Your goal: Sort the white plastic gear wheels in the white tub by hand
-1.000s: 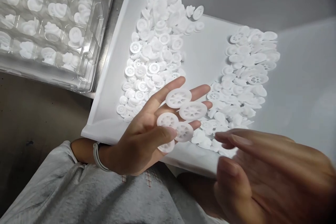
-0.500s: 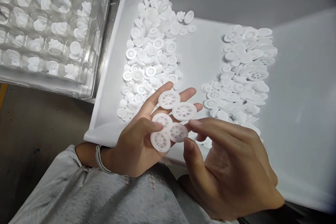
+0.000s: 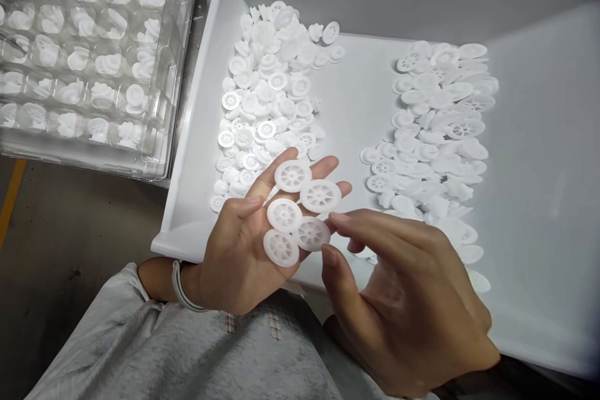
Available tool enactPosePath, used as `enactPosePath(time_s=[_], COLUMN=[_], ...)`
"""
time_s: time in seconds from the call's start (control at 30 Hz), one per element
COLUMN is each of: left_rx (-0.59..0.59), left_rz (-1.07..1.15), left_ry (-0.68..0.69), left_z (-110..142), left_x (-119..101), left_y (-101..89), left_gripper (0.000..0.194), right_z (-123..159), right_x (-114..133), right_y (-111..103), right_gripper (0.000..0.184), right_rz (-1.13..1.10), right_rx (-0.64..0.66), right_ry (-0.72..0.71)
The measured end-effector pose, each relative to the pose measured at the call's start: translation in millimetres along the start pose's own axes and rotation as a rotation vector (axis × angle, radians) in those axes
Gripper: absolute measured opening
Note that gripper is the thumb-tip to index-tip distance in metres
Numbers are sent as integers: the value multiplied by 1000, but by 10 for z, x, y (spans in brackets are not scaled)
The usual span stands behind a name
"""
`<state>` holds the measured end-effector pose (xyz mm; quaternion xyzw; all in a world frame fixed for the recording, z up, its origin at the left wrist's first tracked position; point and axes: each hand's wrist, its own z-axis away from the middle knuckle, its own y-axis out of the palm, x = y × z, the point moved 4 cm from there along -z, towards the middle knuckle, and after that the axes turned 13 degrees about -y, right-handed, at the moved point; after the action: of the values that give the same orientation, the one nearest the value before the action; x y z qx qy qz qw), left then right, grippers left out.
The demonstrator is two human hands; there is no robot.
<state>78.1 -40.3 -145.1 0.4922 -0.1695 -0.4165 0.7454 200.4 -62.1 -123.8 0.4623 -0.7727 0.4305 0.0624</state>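
Note:
Palm up, my left hand [image 3: 244, 244] bears several white plastic spoked wheels [image 3: 281, 247] laid flat over its palm and fingers. Its fingers are stretched out, and the thumb is lifted off the wheels. Close to the rightmost wheel [image 3: 313, 234] is my right hand [image 3: 407, 294]. Its thumb and index finger are apart at that wheel's edge; whether they touch it I cannot tell. Beneath both hands lies a white tray [image 3: 347, 100] with a heap of small wheels [image 3: 267, 94] at left and a heap of larger wheels [image 3: 435, 119] at right.
At the upper left stands a clear plastic tray with compartments [image 3: 159, 156], many holding white parts. The white tray's raised left rim [image 3: 187, 131] runs beside it. A yellow line [image 3: 12, 200] marks the floor at far left.
My left thumb has lifted off the wheel it was resting on and moved to the left. Both hands have shifted slightly left together. The view has moved a little.

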Motion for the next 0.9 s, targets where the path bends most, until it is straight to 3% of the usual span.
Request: enactPosePath(time_s=[0.9], left_rx=[-22], left_rz=[60], left_ry=[-23], left_z=[7], left_x=[13], left_y=[-16], left_gripper=[67], right_z=[-7], right_x=[1], right_y=[11], right_gripper=[50], right_rz=[33], right_rx=[-14], right_ry=[61])
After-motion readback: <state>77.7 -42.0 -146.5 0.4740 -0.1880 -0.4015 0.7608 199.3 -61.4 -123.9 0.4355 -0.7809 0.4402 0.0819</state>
